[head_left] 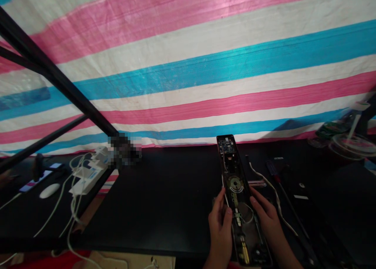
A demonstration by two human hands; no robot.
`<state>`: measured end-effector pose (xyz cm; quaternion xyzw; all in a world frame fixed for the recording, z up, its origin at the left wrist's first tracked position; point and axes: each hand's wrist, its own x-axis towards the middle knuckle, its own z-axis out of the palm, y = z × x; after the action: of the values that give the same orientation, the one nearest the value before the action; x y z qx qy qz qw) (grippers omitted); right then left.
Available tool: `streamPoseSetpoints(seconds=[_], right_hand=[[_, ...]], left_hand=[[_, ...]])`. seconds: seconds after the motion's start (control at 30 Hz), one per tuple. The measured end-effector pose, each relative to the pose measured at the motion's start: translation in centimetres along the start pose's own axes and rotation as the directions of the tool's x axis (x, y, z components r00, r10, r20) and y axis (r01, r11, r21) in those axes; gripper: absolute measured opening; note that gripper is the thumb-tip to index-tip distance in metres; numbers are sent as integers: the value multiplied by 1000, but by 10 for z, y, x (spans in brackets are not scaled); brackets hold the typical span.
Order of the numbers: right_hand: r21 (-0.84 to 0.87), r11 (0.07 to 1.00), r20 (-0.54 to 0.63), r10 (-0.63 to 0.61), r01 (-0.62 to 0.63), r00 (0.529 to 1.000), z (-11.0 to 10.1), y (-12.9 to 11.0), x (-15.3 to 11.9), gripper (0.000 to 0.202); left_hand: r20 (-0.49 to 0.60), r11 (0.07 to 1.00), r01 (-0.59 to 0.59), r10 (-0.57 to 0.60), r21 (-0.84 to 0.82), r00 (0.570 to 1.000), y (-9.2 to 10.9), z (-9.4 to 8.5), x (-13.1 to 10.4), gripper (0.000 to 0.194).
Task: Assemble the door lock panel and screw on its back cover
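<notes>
A long, black electronic door lock housing (230,171) with its inside exposed is tilted up, its far end leaning away from me. Inside are a circuit board (226,145), a round metal plate (235,184), thin wires and a brass cylinder (244,250) at the near end. My left hand (220,230) grips the left edge, thumb over the rim. Along the right edge, my right hand (266,214) rests its bent fingers and steadies the housing. The undersides of both hands' fingers are partly hidden. A pale ribbon cable (274,192) lies right of my right hand.
Farther right are a screwdriver (273,171), a dark flat panel (311,218) and a lidded plastic cup (352,145). At left, power strips with cables (88,179), a white mouse (49,190) and a phone (41,178) lie on another table. A striped sheet (188,77) hangs behind.
</notes>
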<state>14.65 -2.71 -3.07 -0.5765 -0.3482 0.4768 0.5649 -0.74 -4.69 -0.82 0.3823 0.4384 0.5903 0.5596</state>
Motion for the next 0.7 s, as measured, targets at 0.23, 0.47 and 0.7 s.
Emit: streamPoseSetpoints(seconds=[0.23, 0.47, 0.7], right_hand=[[-5, 1000, -51, -1, 1, 999, -5, 3, 1, 60], [18, 999, -5, -29, 30, 1000, -6, 0, -1, 58], [18, 995, -10, -98, 98, 995, -3, -6, -3, 54]], left_hand=[[43, 991, -75, 80, -109, 996, 1, 2, -2, 54], [46, 991, -80, 85, -105, 995, 1, 2, -7, 66], [54, 985, -124, 131, -119, 990, 0, 1, -11, 63]])
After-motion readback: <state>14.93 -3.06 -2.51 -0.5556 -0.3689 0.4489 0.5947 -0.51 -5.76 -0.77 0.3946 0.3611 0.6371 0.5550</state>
